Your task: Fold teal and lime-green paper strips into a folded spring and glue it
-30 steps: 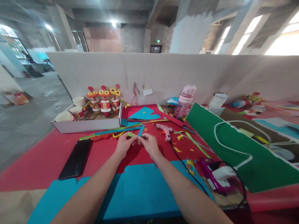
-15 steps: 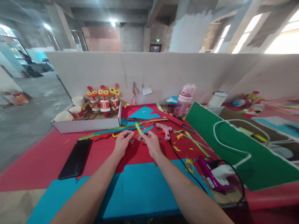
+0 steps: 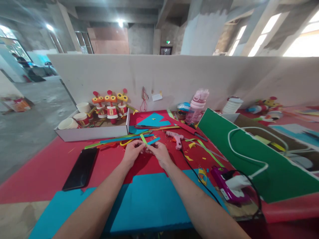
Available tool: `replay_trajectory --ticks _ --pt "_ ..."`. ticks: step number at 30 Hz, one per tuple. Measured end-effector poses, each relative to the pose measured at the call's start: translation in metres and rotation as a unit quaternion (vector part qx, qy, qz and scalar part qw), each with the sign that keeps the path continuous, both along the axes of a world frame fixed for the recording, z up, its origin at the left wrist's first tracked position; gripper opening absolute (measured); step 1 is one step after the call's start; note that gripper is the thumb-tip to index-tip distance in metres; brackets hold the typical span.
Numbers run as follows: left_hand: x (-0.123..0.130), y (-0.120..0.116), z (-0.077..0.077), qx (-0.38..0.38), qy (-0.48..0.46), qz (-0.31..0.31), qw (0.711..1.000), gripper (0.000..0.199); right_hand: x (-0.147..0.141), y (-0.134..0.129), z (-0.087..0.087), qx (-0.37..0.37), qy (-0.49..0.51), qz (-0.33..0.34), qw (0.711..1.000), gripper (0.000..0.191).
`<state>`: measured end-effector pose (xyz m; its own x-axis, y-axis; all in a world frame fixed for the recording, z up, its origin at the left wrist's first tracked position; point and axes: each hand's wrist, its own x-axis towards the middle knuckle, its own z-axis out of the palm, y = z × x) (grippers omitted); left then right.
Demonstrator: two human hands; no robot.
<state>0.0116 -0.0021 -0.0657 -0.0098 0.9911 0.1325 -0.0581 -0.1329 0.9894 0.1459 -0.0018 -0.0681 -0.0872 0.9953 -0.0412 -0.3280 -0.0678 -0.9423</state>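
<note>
A green paper strip (image 3: 143, 138) and a blue paper strip (image 3: 154, 141) meet at an angle between my fingertips, above the red tabletop. My left hand (image 3: 134, 152) is closed in a pinch at the lower end of the green strip. Pinching the same joint from the other side, my right hand (image 3: 160, 153) has the blue strip rising from its fingers. The fingertips of both hands nearly touch and partly hide where the strips join. Just right of my right hand lies a pink hot glue gun (image 3: 176, 138), its nozzle pointing left.
A white box (image 3: 93, 133) with paper cups and cup figures stands at back left. A black phone (image 3: 81, 169) lies left of my arms. Blue sheets (image 3: 149, 202) cover the front edge. At right are a purple power socket (image 3: 230, 189), cables, and a leaning green board (image 3: 249, 162).
My hands have come together. My right hand has shifted slightly left with the strips, and my left fingers now pinch at the joint, where before they were apart from it.
</note>
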Motion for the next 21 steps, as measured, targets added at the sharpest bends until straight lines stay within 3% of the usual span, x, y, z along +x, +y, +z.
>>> replay_trajectory --ticks 6,16,21 --pt "0.0016 -0.0014 -0.0007 -0.004 -0.02 -0.041 0.999 0.03 -0.0017 0.0003 -0.0033 0.025 0.034 -0.016 0.999 0.029" --pt "0.0008 -0.0015 0.0019 -0.004 -0.016 -0.024 1.0 0.027 -0.0013 -0.0016 0.0016 0.008 0.044 -0.01 0.999 0.029" --pt "0.0 -0.0022 0.0037 -0.002 -0.026 -0.01 1.0 0.026 -0.0002 -0.0019 0.0032 0.01 0.07 0.027 0.997 0.026"
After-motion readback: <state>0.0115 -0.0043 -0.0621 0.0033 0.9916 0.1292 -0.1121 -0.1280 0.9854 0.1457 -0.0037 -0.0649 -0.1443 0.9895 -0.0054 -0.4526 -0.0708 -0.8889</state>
